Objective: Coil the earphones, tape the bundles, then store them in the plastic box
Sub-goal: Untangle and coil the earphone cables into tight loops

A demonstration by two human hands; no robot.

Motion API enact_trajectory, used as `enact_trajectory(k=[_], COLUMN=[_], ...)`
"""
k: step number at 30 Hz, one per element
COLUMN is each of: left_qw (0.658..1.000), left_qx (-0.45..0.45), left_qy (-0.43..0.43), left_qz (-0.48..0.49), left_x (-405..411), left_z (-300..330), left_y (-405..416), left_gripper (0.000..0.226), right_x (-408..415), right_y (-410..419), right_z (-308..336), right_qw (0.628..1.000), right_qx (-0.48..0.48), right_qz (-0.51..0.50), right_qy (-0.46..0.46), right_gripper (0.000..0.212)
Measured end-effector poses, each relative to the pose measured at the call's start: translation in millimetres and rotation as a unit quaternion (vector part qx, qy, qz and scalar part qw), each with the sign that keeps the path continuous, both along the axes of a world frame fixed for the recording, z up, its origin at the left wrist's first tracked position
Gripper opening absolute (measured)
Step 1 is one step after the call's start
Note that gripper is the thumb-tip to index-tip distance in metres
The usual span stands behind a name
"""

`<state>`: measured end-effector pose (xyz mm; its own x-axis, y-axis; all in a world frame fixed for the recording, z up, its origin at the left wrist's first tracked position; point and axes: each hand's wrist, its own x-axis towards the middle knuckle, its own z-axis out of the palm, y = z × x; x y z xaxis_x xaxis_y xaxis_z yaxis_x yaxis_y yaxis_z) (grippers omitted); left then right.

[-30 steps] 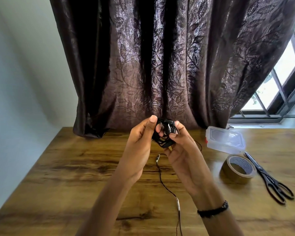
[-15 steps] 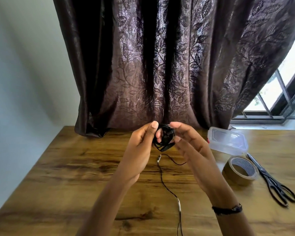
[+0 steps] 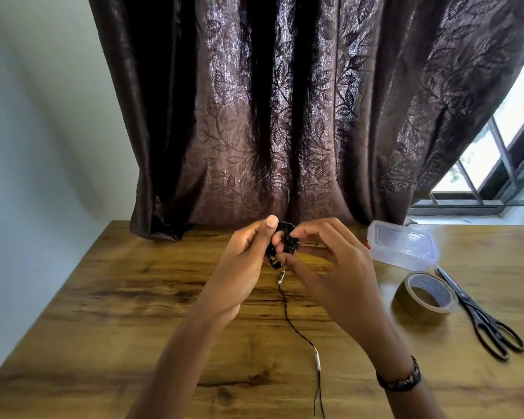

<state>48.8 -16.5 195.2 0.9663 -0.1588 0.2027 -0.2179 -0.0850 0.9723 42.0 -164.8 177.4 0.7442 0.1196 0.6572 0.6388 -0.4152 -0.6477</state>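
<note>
One bundle of black earphones is held above the wooden table, near its far edge, and the coiling looks nearly done but not finished. The coil is pinched by the left hand, thumb raised against its near side, while the fingertips of the right hand are curled in and pressed on its right side and lower edge. A loose cable lies beneath the hands and runs off the near edge of the view; whether it belongs to the held bundle or to another set cannot be told. No tape is seen on the bundle. The tape roll and the scissors lie just beside each other at the right, apparently unused. The plastic box stands behind them with its lid on, so taping and storing are judged still to be done.
</note>
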Motion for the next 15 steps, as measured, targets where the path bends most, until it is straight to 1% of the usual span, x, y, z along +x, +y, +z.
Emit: enact_trajectory(k=[3, 6, 9, 11, 13, 15], left_qw=[1.000, 0.998, 0.993, 0.991, 0.993, 0.996], left_qx=[0.006, 0.046, 0.090, 0.101, 0.089, 0.069], left_qy=[0.003, -0.030, -0.064, -0.072, -0.062, -0.045], left_qz=[-0.005, 0.012, 0.037, 0.046, 0.044, 0.043], left_x=[0.8, 2.0, 6.0, 8.7, 9.4, 9.8], left_z=[-3.5, -9.8, -18.4, -20.9, -20.5, -18.8], left_y=[0.8, -2.2, 0.9, 5.3, 9.0, 11.5], left_gripper=[0.041, 0.041, 0.042, 0.041, 0.038, 0.041], right_x=[-1.2, 0.0, 3.4, 5.0, 5.8, 7.9], right_y=[-0.5, -0.7, -4.7, -8.8, -12.0, -15.4], right_z=[2.3, 3.9, 3.3, 2.1, 1.1, -0.3], right_qw=[1.000, 0.999, 0.997, 0.992, 0.984, 0.977], right_qx=[0.006, 0.001, 0.010, 0.040, 0.085, 0.115], right_qz=[0.012, 0.005, 0.014, 0.038, 0.070, 0.083], right_qy=[0.026, 0.032, 0.072, 0.110, 0.143, 0.157], right_gripper=[0.026, 0.017, 0.014, 0.013, 0.009, 0.009])
